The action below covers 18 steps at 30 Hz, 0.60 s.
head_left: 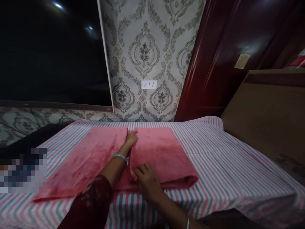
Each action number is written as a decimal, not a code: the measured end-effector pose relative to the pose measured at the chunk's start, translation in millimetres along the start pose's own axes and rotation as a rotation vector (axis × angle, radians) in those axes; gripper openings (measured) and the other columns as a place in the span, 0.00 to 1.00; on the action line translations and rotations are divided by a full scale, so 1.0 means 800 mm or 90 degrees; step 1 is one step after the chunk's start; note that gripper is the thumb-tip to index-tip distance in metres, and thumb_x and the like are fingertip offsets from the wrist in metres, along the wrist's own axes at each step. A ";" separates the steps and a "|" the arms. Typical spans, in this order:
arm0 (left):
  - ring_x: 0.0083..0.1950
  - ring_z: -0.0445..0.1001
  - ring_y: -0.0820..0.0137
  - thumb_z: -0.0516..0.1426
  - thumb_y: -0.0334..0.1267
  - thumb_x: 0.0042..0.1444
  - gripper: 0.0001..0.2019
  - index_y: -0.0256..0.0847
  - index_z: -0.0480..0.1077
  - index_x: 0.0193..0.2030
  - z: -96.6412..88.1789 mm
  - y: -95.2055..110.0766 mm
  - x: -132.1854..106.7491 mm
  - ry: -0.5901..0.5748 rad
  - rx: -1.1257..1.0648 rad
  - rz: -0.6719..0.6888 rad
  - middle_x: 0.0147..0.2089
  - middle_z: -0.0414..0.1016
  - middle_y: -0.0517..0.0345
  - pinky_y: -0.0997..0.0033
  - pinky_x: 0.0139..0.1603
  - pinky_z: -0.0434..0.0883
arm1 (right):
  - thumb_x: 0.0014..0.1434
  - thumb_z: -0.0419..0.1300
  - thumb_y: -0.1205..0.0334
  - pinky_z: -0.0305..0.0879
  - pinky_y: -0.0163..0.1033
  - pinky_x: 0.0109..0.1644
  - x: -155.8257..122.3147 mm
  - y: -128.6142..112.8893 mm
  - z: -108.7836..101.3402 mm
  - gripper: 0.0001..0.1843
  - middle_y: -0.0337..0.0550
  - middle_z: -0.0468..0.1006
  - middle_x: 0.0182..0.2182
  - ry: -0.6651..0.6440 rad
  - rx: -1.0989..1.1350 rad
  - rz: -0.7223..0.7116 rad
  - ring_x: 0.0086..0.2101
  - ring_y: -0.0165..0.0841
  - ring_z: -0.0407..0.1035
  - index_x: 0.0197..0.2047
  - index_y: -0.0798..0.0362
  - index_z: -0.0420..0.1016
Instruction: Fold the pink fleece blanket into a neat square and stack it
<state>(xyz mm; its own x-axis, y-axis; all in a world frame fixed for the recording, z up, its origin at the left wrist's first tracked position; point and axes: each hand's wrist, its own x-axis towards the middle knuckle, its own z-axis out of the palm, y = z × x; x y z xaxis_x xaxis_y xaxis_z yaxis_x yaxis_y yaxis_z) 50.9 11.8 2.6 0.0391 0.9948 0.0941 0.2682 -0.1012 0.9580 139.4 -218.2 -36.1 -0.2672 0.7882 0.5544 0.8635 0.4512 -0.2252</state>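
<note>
Both your bare hands are on the thick pink plush cloth (162, 146), which lies on the striped pink, grey and white tablecloth (209, 159). Its right part is folded in layers, with a rounded fold at the near right corner; its left part lies flatter. Your left hand (131, 138) touches the far end of the folded part's inner edge, your right hand (147, 182) its near end, fingers bent. Whether either grips the fabric, I cannot tell.
</note>
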 end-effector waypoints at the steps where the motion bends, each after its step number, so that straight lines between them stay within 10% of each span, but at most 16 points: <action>1: 0.54 0.76 0.59 0.59 0.22 0.40 0.24 0.36 0.78 0.47 -0.002 -0.003 0.000 -0.003 0.014 -0.006 0.52 0.79 0.44 0.67 0.54 0.72 | 0.62 0.61 0.72 0.60 0.43 0.40 -0.001 -0.001 0.004 0.10 0.43 0.77 0.39 -0.010 -0.002 -0.001 0.38 0.37 0.65 0.44 0.50 0.76; 9: 0.33 0.77 0.68 0.58 0.24 0.41 0.29 0.34 0.75 0.54 -0.007 -0.001 -0.003 -0.053 0.088 -0.048 0.40 0.82 0.51 0.72 0.38 0.73 | 0.63 0.59 0.72 0.60 0.43 0.42 0.004 -0.005 -0.008 0.12 0.45 0.78 0.40 -0.038 -0.014 0.001 0.40 0.38 0.64 0.48 0.52 0.76; 18: 0.65 0.66 0.56 0.58 0.31 0.46 0.21 0.36 0.76 0.49 -0.015 0.049 -0.054 -0.051 0.134 0.083 0.59 0.75 0.46 0.61 0.67 0.61 | 0.64 0.57 0.70 0.62 0.43 0.47 0.022 0.005 -0.044 0.14 0.45 0.78 0.41 -0.049 -0.007 0.031 0.42 0.39 0.65 0.52 0.53 0.75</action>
<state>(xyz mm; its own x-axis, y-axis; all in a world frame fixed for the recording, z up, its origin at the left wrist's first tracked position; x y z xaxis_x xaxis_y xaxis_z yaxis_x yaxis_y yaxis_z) 48.0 -35.0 39.2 0.1608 0.9699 0.1829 0.4502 -0.2370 0.8609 153.3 -217.3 0.5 -0.2567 0.8387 0.4802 0.8810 0.4074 -0.2406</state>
